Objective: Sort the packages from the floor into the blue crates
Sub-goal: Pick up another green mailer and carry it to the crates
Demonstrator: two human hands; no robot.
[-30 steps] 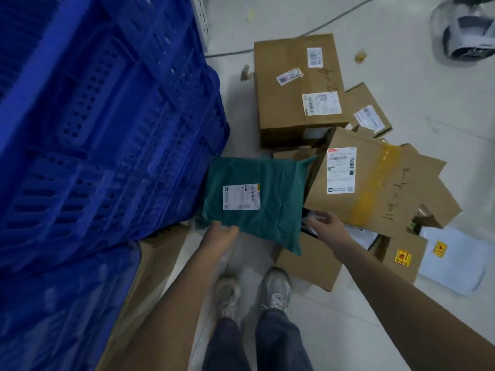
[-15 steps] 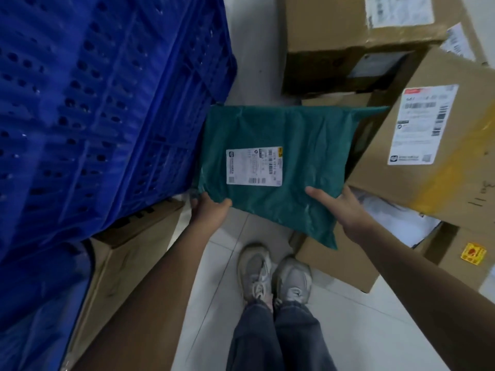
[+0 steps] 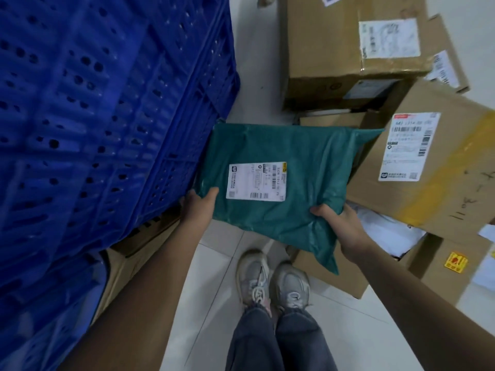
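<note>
While both hands hold it above the floor, the green poly mailer lies flat and label-up between them, in front of the person's shoes. The left hand grips the mailer's near left corner: its thumb lies on top, just left of the white shipping label, and its fingers are hidden under the bag. The right hand grips the near right edge, thumb pressed into the top surface where the plastic puckers, fingers tucked underneath out of sight. The near right corner of the bag hangs down past the right wrist.

The mailer's left edge sits just beside the perforated wall of the stacked blue crates, whether touching or not cannot be told. Under the crates, a flattened cardboard box shows at floor level.

To the right of the mailer lies a tilted cardboard box with yellow tape and a printed label. Beyond the mailer stands a large cardboard box. A small box with a yellow sticker rests near the right forearm, and white paper packages lie between the boxes.
</note>
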